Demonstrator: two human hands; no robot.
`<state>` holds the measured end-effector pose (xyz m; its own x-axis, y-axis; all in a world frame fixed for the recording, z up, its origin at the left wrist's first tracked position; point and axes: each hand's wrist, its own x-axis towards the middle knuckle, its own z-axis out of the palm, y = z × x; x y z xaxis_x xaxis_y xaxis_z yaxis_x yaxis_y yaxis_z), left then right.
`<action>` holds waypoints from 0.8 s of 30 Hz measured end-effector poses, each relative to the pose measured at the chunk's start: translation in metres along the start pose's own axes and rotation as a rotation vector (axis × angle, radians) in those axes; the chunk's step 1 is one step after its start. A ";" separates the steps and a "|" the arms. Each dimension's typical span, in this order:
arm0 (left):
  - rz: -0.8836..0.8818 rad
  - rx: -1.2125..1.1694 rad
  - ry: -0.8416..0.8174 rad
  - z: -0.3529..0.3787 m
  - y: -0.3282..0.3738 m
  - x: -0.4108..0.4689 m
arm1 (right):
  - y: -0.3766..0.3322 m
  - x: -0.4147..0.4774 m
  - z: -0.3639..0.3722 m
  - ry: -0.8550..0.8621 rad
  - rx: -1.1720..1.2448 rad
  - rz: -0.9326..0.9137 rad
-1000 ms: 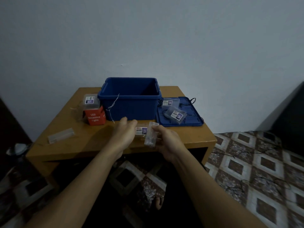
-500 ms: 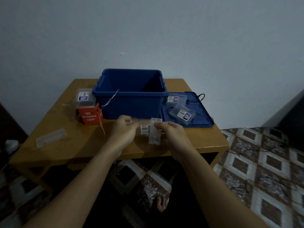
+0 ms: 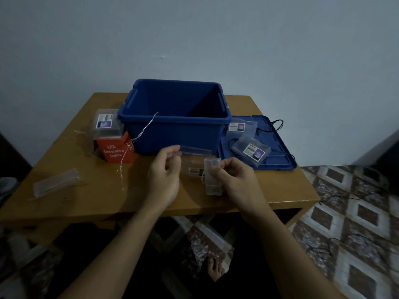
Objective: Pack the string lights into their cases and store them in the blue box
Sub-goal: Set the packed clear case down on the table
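Your right hand point(image 3: 237, 180) pinches the upright battery pack point(image 3: 212, 180) at the right end of the crosswise clear case point(image 3: 192, 164), which your left hand point(image 3: 164, 175) pinches.

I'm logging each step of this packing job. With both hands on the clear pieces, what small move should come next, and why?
Probably slide the battery pack, pinched in the right hand, into the clear case that the left hand holds by its flap. The two sit side by side, and no case shows inside the blue box yet.
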<state>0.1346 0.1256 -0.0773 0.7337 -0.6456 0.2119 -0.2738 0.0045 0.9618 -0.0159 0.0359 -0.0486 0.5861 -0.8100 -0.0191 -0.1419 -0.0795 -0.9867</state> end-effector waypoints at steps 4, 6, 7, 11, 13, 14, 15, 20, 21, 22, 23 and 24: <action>-0.012 -0.055 -0.051 -0.004 -0.006 0.001 | -0.001 0.006 -0.004 -0.054 -0.075 -0.010; 0.017 -0.030 -0.074 -0.007 -0.008 0.000 | -0.005 0.009 -0.007 -0.102 -0.135 -0.018; 0.030 -0.023 -0.075 -0.007 -0.009 0.001 | -0.008 0.010 -0.009 -0.120 -0.164 -0.027; 0.068 -0.021 -0.072 -0.008 -0.011 0.001 | -0.024 0.020 -0.021 -0.154 -0.209 -0.112; 0.088 -0.032 -0.088 -0.008 -0.011 0.000 | -0.034 0.025 -0.024 -0.150 -0.179 -0.189; 0.098 -0.038 -0.096 -0.008 -0.011 -0.001 | -0.039 0.027 -0.025 -0.150 -0.159 -0.234; 0.109 -0.044 -0.103 -0.009 -0.010 -0.001 | -0.043 0.029 -0.024 -0.156 -0.140 -0.273; 0.192 -0.020 -0.123 -0.009 -0.010 -0.005 | -0.046 0.038 -0.017 -0.193 -0.201 -0.390; 0.207 -0.014 -0.127 -0.009 -0.010 -0.006 | -0.045 0.038 -0.016 -0.193 -0.223 -0.402; 0.222 -0.006 -0.126 -0.009 -0.010 -0.006 | -0.043 0.038 -0.016 -0.190 -0.239 -0.415; 0.236 0.000 -0.123 -0.010 -0.011 -0.006 | -0.041 0.038 -0.016 -0.189 -0.248 -0.426; 0.247 0.003 -0.119 -0.010 -0.011 -0.006 | -0.039 0.038 -0.017 -0.187 -0.252 -0.435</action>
<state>0.1396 0.1371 -0.0879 0.5663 -0.7103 0.4181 -0.4377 0.1706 0.8828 -0.0015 -0.0013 -0.0079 0.7621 -0.5560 0.3319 -0.0279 -0.5403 -0.8410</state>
